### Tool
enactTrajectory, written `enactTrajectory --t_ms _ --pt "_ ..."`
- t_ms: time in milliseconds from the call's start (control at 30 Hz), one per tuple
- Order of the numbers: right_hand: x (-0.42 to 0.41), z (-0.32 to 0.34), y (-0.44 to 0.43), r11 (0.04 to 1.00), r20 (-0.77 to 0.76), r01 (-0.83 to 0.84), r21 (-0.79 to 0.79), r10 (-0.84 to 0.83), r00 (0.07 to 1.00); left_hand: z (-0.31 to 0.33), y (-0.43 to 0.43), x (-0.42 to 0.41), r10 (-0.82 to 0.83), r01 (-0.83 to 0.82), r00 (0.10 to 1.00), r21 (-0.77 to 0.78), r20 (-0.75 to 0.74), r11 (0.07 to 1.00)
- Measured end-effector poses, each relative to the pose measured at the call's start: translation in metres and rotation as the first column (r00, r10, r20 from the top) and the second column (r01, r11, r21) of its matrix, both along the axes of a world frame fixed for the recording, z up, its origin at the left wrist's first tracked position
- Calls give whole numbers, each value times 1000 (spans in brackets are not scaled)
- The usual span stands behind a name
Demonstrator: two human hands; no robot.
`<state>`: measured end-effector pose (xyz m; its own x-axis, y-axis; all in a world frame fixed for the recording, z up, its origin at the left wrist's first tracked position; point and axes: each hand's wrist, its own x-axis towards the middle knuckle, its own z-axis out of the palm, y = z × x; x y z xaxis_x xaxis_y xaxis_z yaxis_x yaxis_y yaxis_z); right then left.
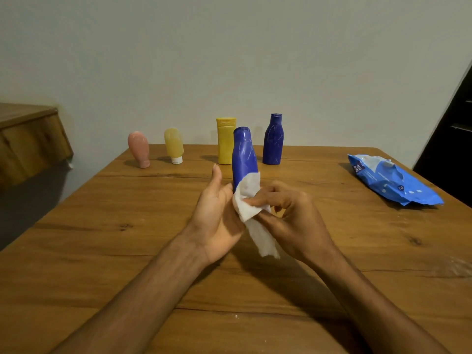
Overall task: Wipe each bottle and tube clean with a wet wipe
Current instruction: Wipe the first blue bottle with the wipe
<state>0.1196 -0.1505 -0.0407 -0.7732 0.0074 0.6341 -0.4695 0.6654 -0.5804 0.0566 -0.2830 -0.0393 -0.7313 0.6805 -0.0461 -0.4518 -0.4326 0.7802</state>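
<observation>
Above the middle of the wooden table (115,251), the left hand (217,221) grips the lower end of an upright blue bottle (244,157), thumb raised. The right hand (293,215) pinches a white wet wipe (249,198) against the bottle's base. Along the far edge stand a pink tube (139,149), a pale yellow tube (174,144), a yellow bottle (224,146) and a second blue bottle (273,141). A blue wipes pack (390,180) lies to the right.

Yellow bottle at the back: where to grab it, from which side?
Probably take the yellow bottle at mid-body, below the cap, from its left: it stands upright, that side is free, and the held blue bottle covers its right edge.
</observation>
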Motion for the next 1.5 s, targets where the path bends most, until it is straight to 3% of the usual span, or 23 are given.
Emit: enactTrajectory --t_ms 67,233,367,500,700,867,1033,1167,1300,1433,1500 --pt "0 0 0 999 -63 51 -11 -52 997 0 2 1 -6 6 1000 6 -24 1000" --pt "1 -4 -2 989 -48 37 146 -30 998 -3 5 5 5 -4 1000 43 -25 999" --pt "0 -4 -1 976 -154 171 137 -150 977 -9 13 13 -8 9 1000 115 -7 993" --pt "2 -4 -2 949 -157 132 285 -89 984 -10 13 9 25 -22 999 60 -44 998" --pt "0 -2 1 961 -241 261 97 -232 942 -15 16 18 26 -43 978 -74 -209 996" --pt "2 -6 -1 951 -166 166 260 -126 978 -11 13 11 86 -103 979 -82 -182 991" --pt "0 -1 4 959 -252 256 124 -219 943 -9 14 20 51 -72 979 -98 -200 993" --pt "0 -3 5 961 -218 193 200 -148 965 -9 13 17 70 -86 981 -82 -179 993" --pt "-2 0 9 963 -285 269 33 -249 926 -13 13 16 -5 -17 984 -124 -178 992" --pt "-1 -1 6 986 -230 121 111 -93 969 -7 8 11 30 -29 994 9 -103 1000" --pt "-2 0 10 993 -227 121 18 -114 967 -8 8 9 21 -21 995 6 -98 1000"
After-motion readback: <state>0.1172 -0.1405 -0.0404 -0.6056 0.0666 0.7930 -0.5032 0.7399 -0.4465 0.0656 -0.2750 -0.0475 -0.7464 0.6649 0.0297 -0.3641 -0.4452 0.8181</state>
